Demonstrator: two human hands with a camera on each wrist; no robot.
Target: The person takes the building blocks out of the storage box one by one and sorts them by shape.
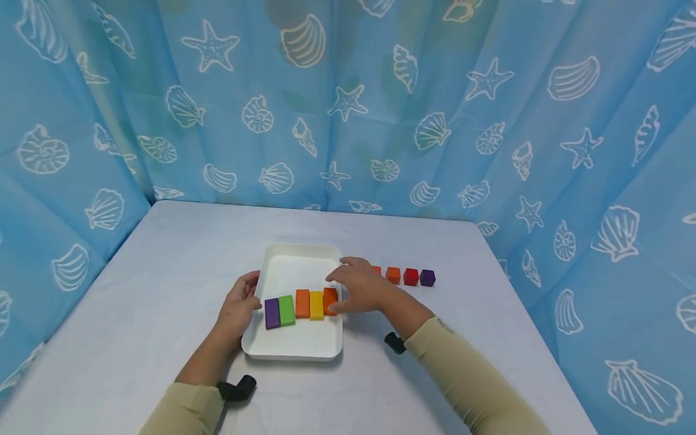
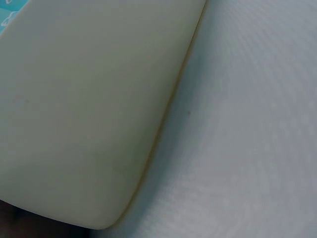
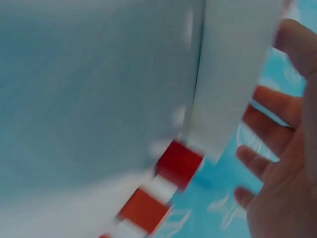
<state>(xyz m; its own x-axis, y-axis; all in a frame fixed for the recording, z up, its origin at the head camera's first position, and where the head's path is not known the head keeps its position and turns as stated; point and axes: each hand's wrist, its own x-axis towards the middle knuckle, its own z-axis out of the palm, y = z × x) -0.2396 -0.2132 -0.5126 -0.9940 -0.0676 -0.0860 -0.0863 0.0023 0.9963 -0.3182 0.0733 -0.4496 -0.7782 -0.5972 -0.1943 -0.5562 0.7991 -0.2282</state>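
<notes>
A white tray (image 1: 293, 345) stands on the table, its outer wall (image 2: 89, 114) filling much of the left wrist view. My left hand (image 1: 237, 308) grips the tray's left side, thumb over the rim. Inside the tray lies a row of blocks: purple (image 1: 272, 313), green (image 1: 286, 310), orange (image 1: 302, 304), yellow (image 1: 316, 306) and a darker orange block (image 1: 330, 296) at the right wall. Over the right rim reaches my right hand (image 1: 361, 287), fingers spread and thumb beside the darker orange block. In the right wrist view nothing shows between those fingers.
Right of the tray, a row of small cubes includes an orange cube (image 1: 393, 275), a red cube (image 1: 411, 277) and a purple cube (image 1: 428, 278). Another cube (image 1: 377, 270) is partly behind my right hand. A blue shell-patterned curtain (image 1: 348, 139) surrounds the white-covered table (image 1: 190, 260).
</notes>
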